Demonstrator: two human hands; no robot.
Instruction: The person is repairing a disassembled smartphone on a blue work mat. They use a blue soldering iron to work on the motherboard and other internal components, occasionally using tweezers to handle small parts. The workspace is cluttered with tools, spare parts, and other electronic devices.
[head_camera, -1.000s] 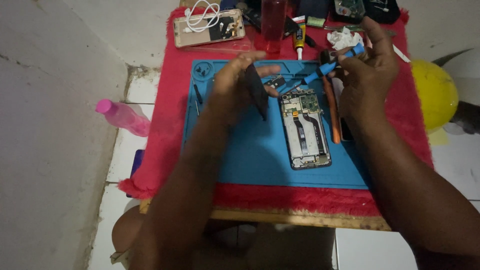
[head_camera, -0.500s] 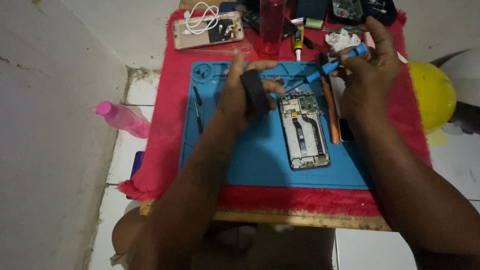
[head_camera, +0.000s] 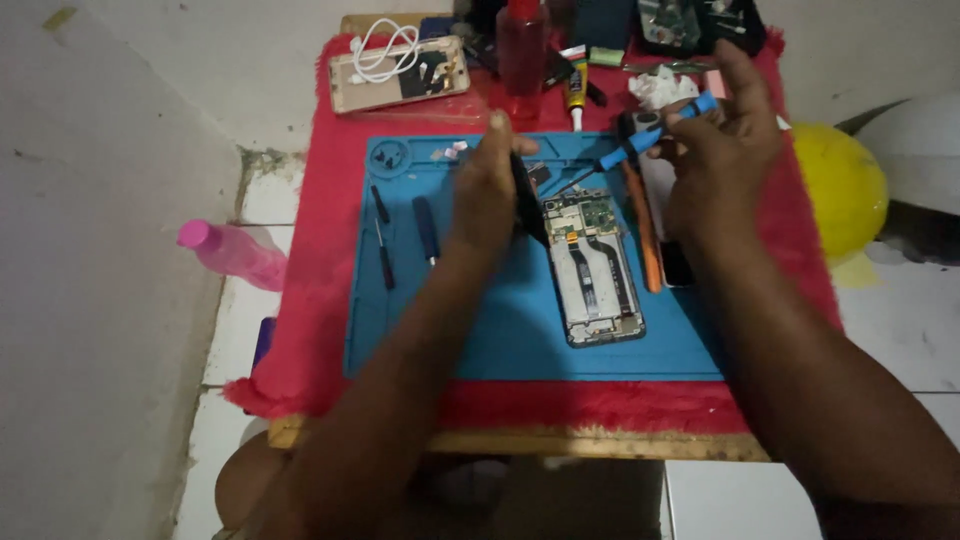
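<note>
An opened phone (head_camera: 595, 265) with its circuit board showing lies on a blue work mat (head_camera: 480, 330). My left hand (head_camera: 488, 185) grips a flat black part (head_camera: 528, 200), held on edge just left of the phone's top. My right hand (head_camera: 722, 150) holds a blue-handled screwdriver (head_camera: 650, 135); its thin tip slants down toward the top of the phone.
A red fuzzy cloth (head_camera: 320, 250) covers the small table. Two dark screwdrivers (head_camera: 425, 228) lie on the mat's left, an orange tool (head_camera: 643, 230) at its right. At the back sit a gold phone back with white cable (head_camera: 400, 72), a red bottle (head_camera: 522, 48) and a glue tube (head_camera: 576, 95). A pink bottle (head_camera: 232, 255) lies on the floor.
My left hand has turned the black part more upright and drawn it a little nearer the phone. The right hand stays at the phone's top with the screwdriver.
</note>
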